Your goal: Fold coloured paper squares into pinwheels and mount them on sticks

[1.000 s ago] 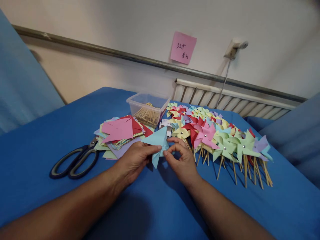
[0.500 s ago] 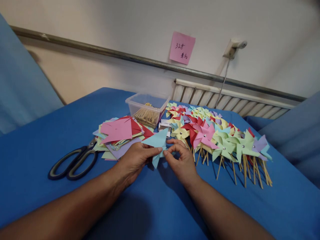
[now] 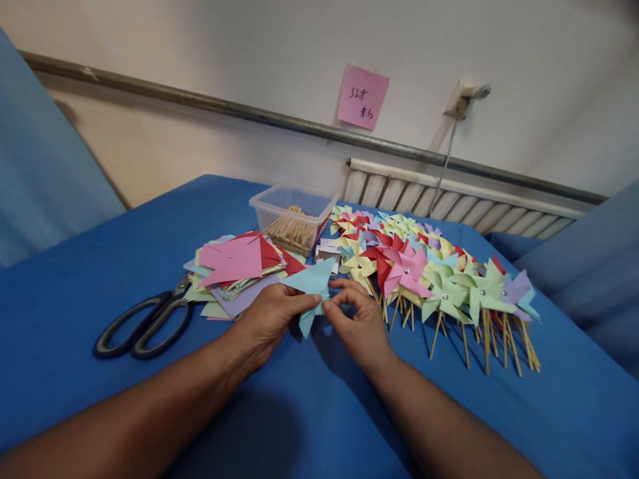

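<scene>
Both my hands hold a light blue folded paper pinwheel piece [image 3: 312,281] just above the blue cloth. My left hand [image 3: 267,319] pinches its centre from the left, thumb on top. My right hand [image 3: 357,319] pinches the same centre from the right with thumb and forefinger. One paper flap points up and right, another points down. No stick shows on this piece.
A stack of cut coloured paper squares [image 3: 234,266] lies left of my hands, with black scissors [image 3: 142,326] beyond it. A clear plastic box of wooden sticks [image 3: 292,216] stands behind. Several finished pinwheels on sticks [image 3: 439,279] lie in a row to the right. A pink note [image 3: 363,97] hangs on the wall.
My hands have drawn slightly closer together on the blue paper, and my right fingers have shifted a little left onto its centre. Nothing else has moved.
</scene>
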The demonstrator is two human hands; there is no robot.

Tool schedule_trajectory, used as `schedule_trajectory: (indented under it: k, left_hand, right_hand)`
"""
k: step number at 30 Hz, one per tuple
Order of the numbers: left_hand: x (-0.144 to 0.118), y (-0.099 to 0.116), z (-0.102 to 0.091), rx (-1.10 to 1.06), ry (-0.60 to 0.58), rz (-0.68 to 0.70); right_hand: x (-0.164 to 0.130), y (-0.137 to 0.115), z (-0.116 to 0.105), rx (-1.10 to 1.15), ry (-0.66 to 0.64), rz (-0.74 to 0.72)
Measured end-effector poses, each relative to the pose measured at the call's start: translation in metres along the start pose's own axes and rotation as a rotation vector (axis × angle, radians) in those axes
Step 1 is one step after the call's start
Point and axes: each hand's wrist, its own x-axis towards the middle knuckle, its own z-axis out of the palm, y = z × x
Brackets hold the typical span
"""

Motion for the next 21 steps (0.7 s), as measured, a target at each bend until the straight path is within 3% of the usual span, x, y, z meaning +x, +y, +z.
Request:
schedule_trajectory:
  k: [15,21]
  left_hand:
    - [0.007,0.002,-0.006,0.025,0.0,0.113]
    - [0.008,0.008,-0.006,-0.025,-0.059,0.114]
  right_hand:
    - [0.002,0.0,0.0,0.153,-0.049,0.059]
    - [0.008,0.01,0.004,0.54,0.04,0.294]
